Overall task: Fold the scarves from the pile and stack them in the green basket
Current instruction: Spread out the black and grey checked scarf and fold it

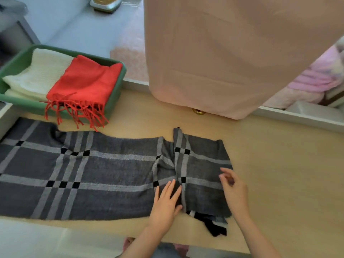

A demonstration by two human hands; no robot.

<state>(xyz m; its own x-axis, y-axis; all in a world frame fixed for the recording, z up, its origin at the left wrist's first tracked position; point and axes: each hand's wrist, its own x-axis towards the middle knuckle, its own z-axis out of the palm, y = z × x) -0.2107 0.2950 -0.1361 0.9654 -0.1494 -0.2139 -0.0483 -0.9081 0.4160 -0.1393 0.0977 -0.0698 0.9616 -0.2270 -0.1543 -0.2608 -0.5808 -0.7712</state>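
White scarf [35,71] and red scarf [83,81] already in green basket [119,86], upper left. Grey plaid scarf [93,174] mid-fold at centre: my left hand [165,203] flat on it, right hand [234,190] loose, gripping nothing.

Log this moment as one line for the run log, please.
step: folding grey plaid scarf on table | left hand flat on fold | right hand at right end | green basket: white scarf, red scarf

Single head-worn wide-angle view, looking steeply down, close over table [270,164], edges seemingly distorted
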